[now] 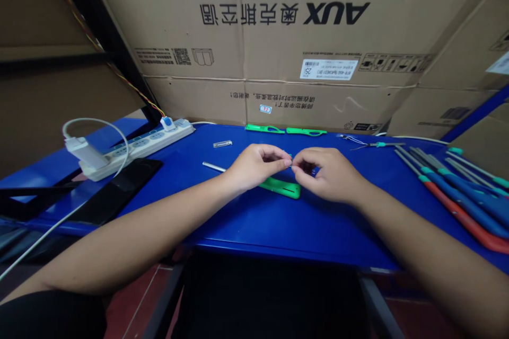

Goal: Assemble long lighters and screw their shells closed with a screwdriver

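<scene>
While both forearms are stretching out over the blue table (254,222), the left hand (254,167) and right hand (328,172) are meeting fingertip to fingertip at the table's middle. Both are pinching a tiny part (291,161) between thumbs and forefingers; it is too small to tell what it is, only a bit of blue-green is showing. Left grip is clenched on it, right grip likewise, remaining fingers curled in. Just under the hands a green plastic handle (282,187) is lying flat on the table, partly hidden by the left hand. A thin metal rod (213,166) is lying left of the left wrist, a small clear piece (222,143) further back. Two more green handles (284,130) are lying along the back edge by the cardboard box (278,37). A row of files with blue and red handles (457,190) is sitting at right, well apart. A white power strip (139,145) is sitting at left, a charger plugged in.
</scene>
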### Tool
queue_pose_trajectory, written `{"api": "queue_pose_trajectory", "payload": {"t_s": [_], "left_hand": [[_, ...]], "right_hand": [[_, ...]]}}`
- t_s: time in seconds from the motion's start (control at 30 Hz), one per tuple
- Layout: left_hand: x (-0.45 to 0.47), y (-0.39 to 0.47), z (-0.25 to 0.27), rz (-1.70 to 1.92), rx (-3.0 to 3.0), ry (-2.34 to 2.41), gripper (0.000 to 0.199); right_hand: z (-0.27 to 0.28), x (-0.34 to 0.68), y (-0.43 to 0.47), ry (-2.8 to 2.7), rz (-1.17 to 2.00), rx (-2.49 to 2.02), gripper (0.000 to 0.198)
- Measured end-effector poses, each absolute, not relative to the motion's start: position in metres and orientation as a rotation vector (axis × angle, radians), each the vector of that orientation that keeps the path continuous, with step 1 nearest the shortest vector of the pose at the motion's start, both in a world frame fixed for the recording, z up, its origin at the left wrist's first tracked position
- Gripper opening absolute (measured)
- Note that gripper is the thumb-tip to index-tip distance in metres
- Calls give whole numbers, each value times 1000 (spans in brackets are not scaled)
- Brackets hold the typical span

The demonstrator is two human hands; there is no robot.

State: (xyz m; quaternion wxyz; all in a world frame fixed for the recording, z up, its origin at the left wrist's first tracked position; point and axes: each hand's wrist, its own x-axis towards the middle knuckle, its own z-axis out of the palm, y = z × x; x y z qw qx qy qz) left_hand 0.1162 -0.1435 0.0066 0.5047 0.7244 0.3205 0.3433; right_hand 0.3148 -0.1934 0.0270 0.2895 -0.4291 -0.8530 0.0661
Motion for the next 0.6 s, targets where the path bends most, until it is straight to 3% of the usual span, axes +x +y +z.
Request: {"api": "queue_pose_trajectory", "payload": {"t_s": [0.1, 0.2, 0.43, 0.6], "left_hand": [[115, -144, 4, 657, 2149, 664, 35], [116, -147, 3, 435, 2514, 601, 35], [122, -152, -1, 377, 2546, 791, 31], [124, -156, -4, 383, 2627, 835, 30]], "right_hand": [[32, 326, -192, -2517, 567, -1188, 9], [32, 333, -188, -2566, 828, -1237, 9], [23, 334, -179, -2472, 1043, -1320, 9], [23, 331, -180, -2450, 1029, -1319, 9]]}}
